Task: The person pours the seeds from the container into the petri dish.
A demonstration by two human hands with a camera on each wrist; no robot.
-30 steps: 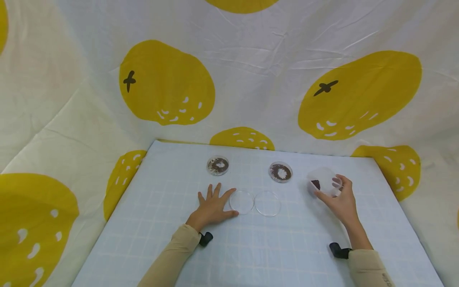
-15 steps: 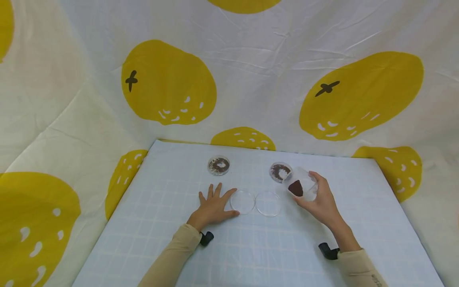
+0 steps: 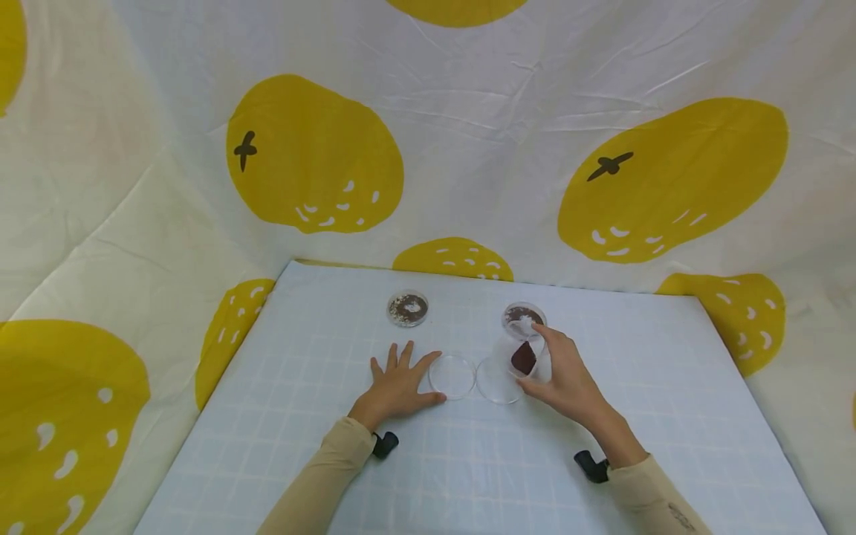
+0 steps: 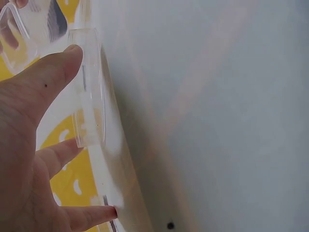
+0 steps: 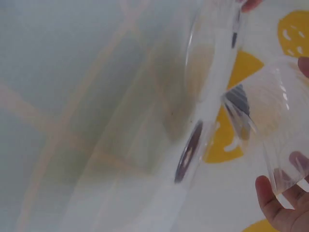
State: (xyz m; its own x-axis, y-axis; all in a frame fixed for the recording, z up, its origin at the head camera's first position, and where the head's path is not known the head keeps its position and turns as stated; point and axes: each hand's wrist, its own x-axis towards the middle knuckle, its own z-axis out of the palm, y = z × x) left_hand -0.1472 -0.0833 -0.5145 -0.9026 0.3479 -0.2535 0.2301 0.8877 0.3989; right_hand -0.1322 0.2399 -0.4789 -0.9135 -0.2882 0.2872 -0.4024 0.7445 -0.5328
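Two clear petri dishes lie side by side on the table. My left hand, fingers spread and straight, touches the edge of the left clear dish with thumb and index finger. Its other fingers are splayed over the cloth. My right hand grips a clear plastic cup by its sides. The cup is tilted over the right clear dish, partly covering it in the head view. A dark brown mass shows inside the cup. Whether any of it has left the cup I cannot tell.
Farther back stand two round dishes of dark brown material topped with white bits, a left filled dish and a right filled dish. A pale checked cloth covers the table. Fruit-printed curtain borders the back and sides.
My right hand has carried the cup leftward from the table's right side to above the right clear dish, tipping it. The left hand has stayed in place.
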